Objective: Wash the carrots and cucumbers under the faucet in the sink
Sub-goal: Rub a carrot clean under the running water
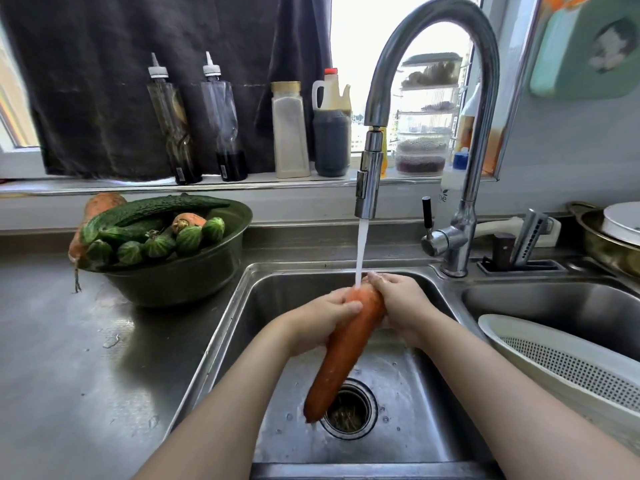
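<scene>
A large orange carrot (343, 351) hangs tilted over the steel sink (415, 393), thick end up, tip above the drain (349, 408). My left hand (320, 318) grips its upper part from the left. My right hand (398, 304) wraps round the thick end from the right. Water (361, 251) runs from the chrome faucet (370, 188) onto the carrot's top. On the counter to the left a dark green bowl (183, 275) holds several cucumbers (156, 211) and carrots (187, 220).
A white perforated colander (568, 362) lies in the second basin on the right. Bottles and jars (291, 133) line the windowsill behind the sink. A pan with a white plate (620, 223) sits at the far right. A knife block (519, 247) stands behind the faucet base.
</scene>
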`<state>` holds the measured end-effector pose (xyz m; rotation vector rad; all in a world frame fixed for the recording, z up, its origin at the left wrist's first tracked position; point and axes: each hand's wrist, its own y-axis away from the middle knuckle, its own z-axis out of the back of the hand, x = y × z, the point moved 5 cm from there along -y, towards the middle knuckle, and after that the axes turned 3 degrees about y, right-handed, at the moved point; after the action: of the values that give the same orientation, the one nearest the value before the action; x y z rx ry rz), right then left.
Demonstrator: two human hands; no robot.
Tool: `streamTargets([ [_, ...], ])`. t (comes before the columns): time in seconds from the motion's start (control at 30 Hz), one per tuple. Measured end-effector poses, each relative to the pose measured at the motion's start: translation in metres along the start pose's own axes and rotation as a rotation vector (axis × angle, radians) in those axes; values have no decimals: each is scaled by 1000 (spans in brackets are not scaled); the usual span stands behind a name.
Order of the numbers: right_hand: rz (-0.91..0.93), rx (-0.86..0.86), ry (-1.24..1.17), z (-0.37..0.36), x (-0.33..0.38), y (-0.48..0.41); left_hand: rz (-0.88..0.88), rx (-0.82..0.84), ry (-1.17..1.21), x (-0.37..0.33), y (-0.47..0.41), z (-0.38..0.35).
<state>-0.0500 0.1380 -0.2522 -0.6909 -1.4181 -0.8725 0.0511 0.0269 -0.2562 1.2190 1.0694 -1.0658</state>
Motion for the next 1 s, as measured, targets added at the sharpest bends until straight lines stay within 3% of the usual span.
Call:
streamTargets([
  [0.1,-21,-50,-6,7,1,-3,-42,-33,-67,-3,-4,-8],
  [0.17,-46,-20,-81,6,0,-4,-92,-160,-132,-8,-8,-9],
  [0.3,-47,195,-198,-9,2,6,-215,-384,-104,-13,-12,2],
  [0.4,-44,270,-199,-14,2,9,-211,-304,-126,-13,-7,9],
  [0.5,-53,240,-150,-12,0,9,-93,-106,-63,-6,-3,12],
  [0.63,19,206,-57,-9,2,11,-49,25,-104,-1,-3,17],
  [0.77,12,192,-30,-8,-1,10,-71,-24,-130,0,-2,20],
  [0.9,-24,217,-167,-6,2,9,-103,-149,-92,-6,-4,18],
  [1.0,-37,229,-237,-5,4,9,-97,-106,-67,-8,-2,18],
])
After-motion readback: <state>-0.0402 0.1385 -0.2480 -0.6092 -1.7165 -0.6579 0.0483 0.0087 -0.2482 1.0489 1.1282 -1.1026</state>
